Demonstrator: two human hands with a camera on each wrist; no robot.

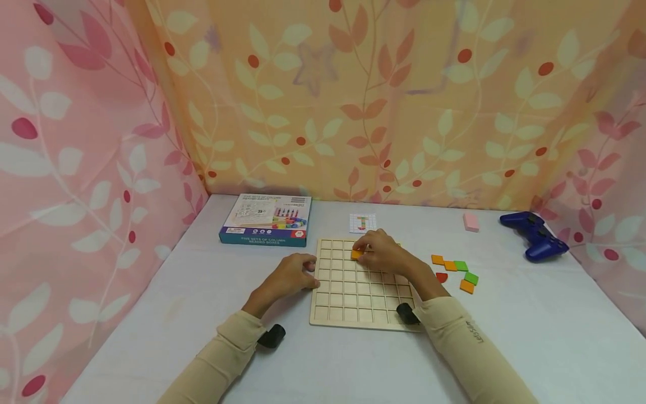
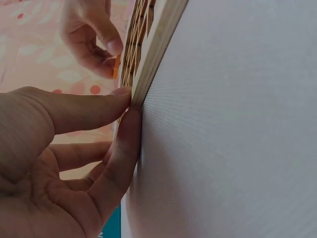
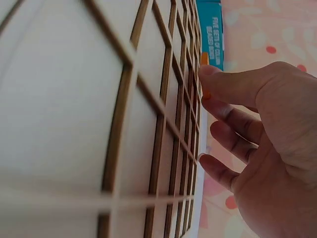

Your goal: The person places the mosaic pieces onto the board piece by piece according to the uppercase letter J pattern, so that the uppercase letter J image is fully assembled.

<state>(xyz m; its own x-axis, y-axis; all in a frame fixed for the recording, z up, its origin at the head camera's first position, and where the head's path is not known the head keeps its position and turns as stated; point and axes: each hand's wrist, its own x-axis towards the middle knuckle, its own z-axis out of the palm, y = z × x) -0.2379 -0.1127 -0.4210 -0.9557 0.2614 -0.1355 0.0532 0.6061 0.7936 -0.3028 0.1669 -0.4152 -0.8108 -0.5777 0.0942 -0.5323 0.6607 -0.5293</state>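
A wooden grid board (image 1: 335, 286) lies on the table in the head view. Over its far part, my right hand (image 1: 386, 253) pinches an orange square tile (image 1: 356, 254) between thumb and fingers. The right wrist view shows that tile (image 3: 204, 58) edge-on, partly covered by the fingertips. At the board's left edge, my left hand (image 1: 289, 276) holds the rim with thumb and forefinger, as the left wrist view shows at the board's edge (image 2: 157, 49). Just beyond the board lies a small pattern card (image 1: 355, 223) with a coloured figure on a grid.
Right of the board lie loose orange tiles (image 1: 466, 287), green tiles (image 1: 461, 266) and a red half-round piece (image 1: 441, 278). A boxed set (image 1: 264, 221) stands back left. Farther right are a pink block (image 1: 471, 222) and a blue game controller (image 1: 535, 235). Patterned cloth (image 1: 282, 112) hangs behind.
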